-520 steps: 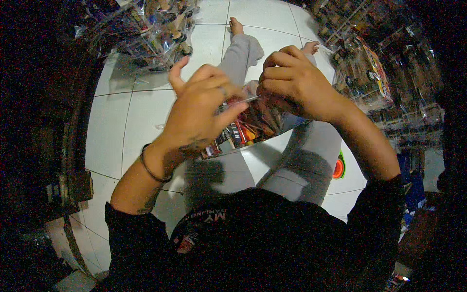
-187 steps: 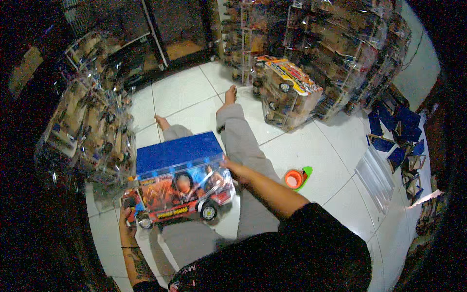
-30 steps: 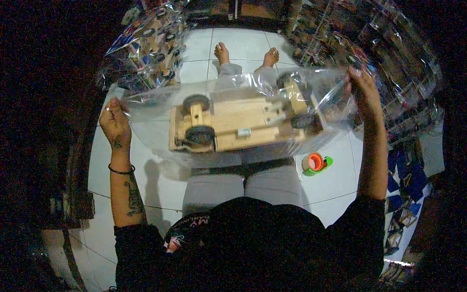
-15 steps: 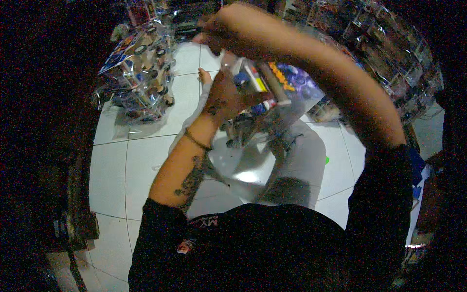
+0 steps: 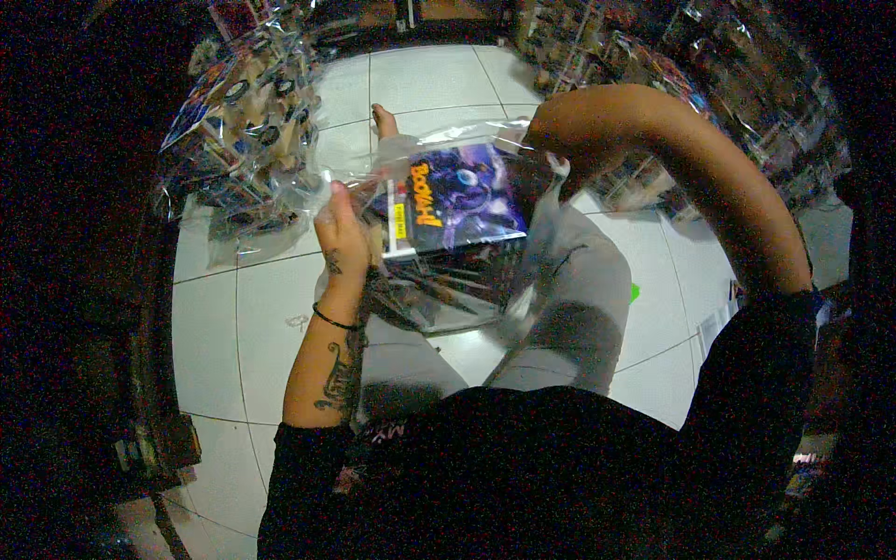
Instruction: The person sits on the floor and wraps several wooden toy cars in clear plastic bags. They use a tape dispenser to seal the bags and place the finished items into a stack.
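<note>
A clear plastic bag point(image 5: 448, 313) stretches between my hands above my lap. Inside it lies a package with a purple and blue printed card point(image 5: 485, 201), orange lettering and a white and yellow strip along its left side. My left hand point(image 5: 343, 233) is closed on the bag's left edge, thumb pointing up. At the bag's far right corner is my right hand point(image 5: 553, 140), bent inward at the wrist. Its fingers are mostly hidden in shadow, but the plastic bunches beside it and appears held there.
Clear-wrapped bundles of small packaged goods point(image 5: 247, 131) stand on the left of the white tiled floor point(image 5: 280, 317). More wrapped stacks point(image 5: 644, 112) fill the far right. My legs point(image 5: 579, 299) are folded beneath the bag. A small green object point(image 5: 635, 293) lies by my right knee.
My hands have spread apart, the left toward the left and the right lower and to the right. The bag has turned so the purple card faces up.
</note>
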Demonstrator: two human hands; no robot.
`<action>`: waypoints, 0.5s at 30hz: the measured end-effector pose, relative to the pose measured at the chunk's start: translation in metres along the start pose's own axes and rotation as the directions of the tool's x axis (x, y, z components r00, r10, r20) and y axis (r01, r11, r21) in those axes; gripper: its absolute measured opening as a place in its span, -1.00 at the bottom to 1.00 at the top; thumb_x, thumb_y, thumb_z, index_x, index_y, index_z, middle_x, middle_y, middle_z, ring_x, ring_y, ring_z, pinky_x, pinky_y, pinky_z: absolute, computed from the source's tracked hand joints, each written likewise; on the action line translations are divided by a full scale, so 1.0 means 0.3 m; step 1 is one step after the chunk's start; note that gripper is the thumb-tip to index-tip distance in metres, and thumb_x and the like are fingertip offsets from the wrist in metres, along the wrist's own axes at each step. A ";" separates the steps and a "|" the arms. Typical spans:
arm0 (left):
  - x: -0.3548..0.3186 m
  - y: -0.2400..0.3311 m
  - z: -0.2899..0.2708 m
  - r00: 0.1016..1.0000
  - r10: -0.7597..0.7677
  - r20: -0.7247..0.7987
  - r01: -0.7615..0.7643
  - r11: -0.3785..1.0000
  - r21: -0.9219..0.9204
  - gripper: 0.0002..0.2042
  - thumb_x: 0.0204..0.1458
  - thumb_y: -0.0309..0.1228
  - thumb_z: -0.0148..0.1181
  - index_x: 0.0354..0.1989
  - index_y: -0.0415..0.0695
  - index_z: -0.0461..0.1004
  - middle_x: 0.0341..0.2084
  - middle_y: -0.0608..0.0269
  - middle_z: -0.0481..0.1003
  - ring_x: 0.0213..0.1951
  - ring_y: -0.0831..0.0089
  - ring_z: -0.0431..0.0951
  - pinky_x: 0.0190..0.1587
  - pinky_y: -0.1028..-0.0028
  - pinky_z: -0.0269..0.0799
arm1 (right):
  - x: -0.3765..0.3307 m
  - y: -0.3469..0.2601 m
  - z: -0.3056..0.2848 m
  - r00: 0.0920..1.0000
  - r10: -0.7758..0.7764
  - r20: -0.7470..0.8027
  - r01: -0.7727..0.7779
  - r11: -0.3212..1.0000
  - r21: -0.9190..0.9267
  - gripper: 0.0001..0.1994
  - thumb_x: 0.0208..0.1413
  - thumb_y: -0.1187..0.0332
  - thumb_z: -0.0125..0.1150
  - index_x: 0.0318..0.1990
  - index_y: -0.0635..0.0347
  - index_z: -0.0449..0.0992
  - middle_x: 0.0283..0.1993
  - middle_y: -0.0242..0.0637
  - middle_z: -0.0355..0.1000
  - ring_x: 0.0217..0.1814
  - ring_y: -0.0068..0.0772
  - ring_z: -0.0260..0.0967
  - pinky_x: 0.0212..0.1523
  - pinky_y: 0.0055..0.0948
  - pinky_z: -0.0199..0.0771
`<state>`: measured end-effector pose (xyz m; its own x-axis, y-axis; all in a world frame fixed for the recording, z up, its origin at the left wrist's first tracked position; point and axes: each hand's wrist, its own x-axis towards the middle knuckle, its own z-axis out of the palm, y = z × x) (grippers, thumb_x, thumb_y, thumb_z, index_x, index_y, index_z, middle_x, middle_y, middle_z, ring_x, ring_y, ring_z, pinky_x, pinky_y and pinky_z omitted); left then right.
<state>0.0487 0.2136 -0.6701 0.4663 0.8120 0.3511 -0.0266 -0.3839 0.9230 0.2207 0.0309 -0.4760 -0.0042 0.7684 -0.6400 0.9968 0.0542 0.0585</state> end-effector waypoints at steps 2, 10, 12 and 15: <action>0.040 -0.068 -0.007 0.999 0.052 -0.012 -0.050 0.990 0.134 -0.54 0.22 -0.18 -0.19 -0.41 -0.38 0.47 -0.53 0.17 0.48 -0.47 0.40 0.39 -0.32 0.36 0.31 | -0.011 0.045 0.011 0.900 0.176 -0.399 -0.223 0.972 -0.073 -0.78 -0.11 0.26 0.31 -0.36 0.21 0.53 -0.40 -0.18 0.50 -0.42 -0.07 0.43 -0.36 -0.16 0.42; 0.178 -0.366 -0.147 0.982 -0.171 0.076 0.176 0.715 -0.677 -0.51 0.20 -0.08 -0.18 -0.11 -0.35 0.43 -0.15 0.04 0.49 -0.15 0.29 0.51 -0.04 0.35 0.40 | 0.371 -0.012 0.472 0.204 0.940 -0.275 0.248 0.222 0.943 -0.70 0.14 0.16 0.12 -0.20 0.23 0.55 -0.24 -0.24 0.52 -0.20 -0.48 0.39 -0.12 -0.50 0.33; 0.182 -0.386 -0.177 0.957 -0.265 0.117 0.261 0.611 -0.747 -0.50 0.20 -0.08 -0.18 -0.04 -0.35 0.37 -0.08 0.00 0.45 -0.07 0.23 0.48 0.06 0.31 0.35 | 0.521 -0.048 0.713 0.308 0.947 -0.091 0.550 -0.099 0.829 -0.48 0.23 0.01 -0.17 -0.22 0.32 0.56 -0.22 -0.15 0.52 -0.16 -0.31 0.42 -0.02 -0.42 0.29; 0.145 -0.403 -0.157 0.974 -0.228 -0.015 0.139 0.644 -0.752 -0.48 0.20 -0.06 -0.17 0.02 -0.35 0.32 -0.03 -0.03 0.41 0.00 0.18 0.43 0.12 0.25 0.29 | 0.638 -0.057 0.909 0.306 0.952 0.000 0.795 -0.255 0.551 -0.34 0.24 -0.08 -0.40 -0.36 0.32 0.55 -0.33 -0.18 0.50 -0.27 -0.31 0.38 -0.06 -0.37 0.29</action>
<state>0.0306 0.3161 -0.7590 0.4467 0.8847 0.1337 -0.6173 0.1966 0.7617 0.2245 0.0032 -0.8083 0.9478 0.2867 -0.1398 -0.2136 0.2453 -0.9456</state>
